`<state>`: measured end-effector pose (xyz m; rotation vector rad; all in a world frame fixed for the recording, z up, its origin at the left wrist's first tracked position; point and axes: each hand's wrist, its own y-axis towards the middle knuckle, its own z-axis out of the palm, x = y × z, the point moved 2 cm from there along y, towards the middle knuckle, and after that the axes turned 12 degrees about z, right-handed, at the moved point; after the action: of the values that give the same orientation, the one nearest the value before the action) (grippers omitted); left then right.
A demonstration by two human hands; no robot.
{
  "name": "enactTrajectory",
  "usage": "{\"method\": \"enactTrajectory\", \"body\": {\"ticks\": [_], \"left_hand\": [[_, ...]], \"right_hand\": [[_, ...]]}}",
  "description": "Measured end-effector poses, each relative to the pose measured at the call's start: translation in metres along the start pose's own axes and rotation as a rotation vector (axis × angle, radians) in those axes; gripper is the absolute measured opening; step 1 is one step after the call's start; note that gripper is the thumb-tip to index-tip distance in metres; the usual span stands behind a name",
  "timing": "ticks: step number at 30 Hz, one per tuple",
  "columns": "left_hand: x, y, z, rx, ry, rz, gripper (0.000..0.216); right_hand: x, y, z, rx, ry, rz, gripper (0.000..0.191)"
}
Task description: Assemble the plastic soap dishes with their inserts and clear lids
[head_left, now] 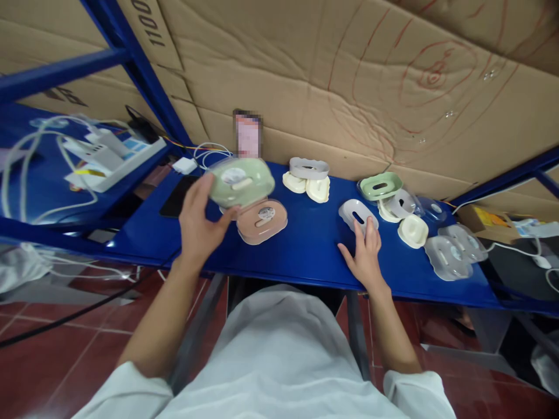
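My left hand [201, 218] grips a green oval plastic soap box [251, 189] with a clear cover and a round label, thumb at its lower edge. The box is held up off the table and slightly blurred. Just below it lies a pinkish-brown soap box [262, 222], also under a clear cover, partly overlapping another that is mostly hidden. My right hand [365, 253] has its fingertips on a light grey oval shell [353, 210] with a slot. The thumb there is spread away from the shell.
On the blue table [305, 256] lie a grey ring-shaped shell [309, 167] on cream pieces [318, 190], a green shell [381, 187], and covered grey boxes [448, 259]. A phone [248, 134] leans on the cardboard [279, 75]. Left stand a charger [184, 166] and power strip [116, 169].
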<state>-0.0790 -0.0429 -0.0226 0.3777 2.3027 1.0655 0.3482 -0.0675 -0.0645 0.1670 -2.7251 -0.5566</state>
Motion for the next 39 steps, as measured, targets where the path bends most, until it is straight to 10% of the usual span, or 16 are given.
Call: {"method": "enactTrajectory", "body": {"ticks": [7,22,31,35,39], "left_hand": [[0.072,0.021,0.017,0.088,0.105,-0.166,0.090],[0.083,0.039,0.023,0.213,0.007,-0.139,0.111],[0.094,0.044,0.022,0.244,-0.087,-0.149,0.126],[0.060,0.035,0.010,0.120,0.035,-0.080,0.094],[-0.035,0.005,0.017,0.039,-0.012,0.075,0.044]], "right_hand": [[-0.009,0.002,0.012,0.065,-0.030,0.110,0.074],[0.000,-0.002,0.000,-0.008,-0.006,0.021,0.036],[0.025,-0.004,-0.012,0.185,0.213,-0.156,0.031],[0.035,0.029,-0.018,0.152,0.201,-0.191,0.033],[0.049,0.094,-0.003,0.123,0.146,-0.127,0.034]]}}
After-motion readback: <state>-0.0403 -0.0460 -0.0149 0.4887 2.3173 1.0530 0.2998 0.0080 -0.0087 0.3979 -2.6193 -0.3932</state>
